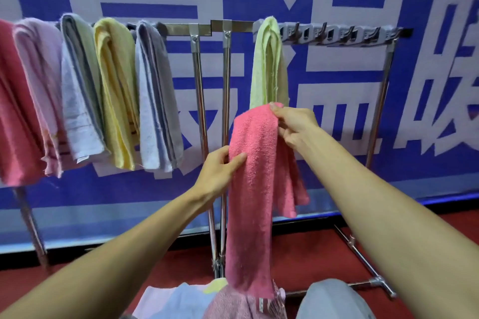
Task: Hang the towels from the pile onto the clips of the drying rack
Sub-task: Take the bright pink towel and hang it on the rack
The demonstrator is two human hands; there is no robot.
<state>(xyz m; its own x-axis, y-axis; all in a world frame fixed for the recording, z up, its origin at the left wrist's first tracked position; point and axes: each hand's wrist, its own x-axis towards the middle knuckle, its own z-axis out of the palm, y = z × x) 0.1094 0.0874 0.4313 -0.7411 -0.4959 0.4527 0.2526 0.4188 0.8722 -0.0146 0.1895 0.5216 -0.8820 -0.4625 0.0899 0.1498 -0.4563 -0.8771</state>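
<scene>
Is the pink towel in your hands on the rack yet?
Off. The right hand pinches the pink towel at its top, the left hand grips its side, and it hangs below the empty clips.

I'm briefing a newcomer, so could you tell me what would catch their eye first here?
The pink towel in the centre, pinched at its top by the right hand and gripped lower by the left hand. Behind, coloured towels fill the left of the rack; one green towel hangs beside empty clips at right.

Bare forearms; grey trouser knee
</scene>
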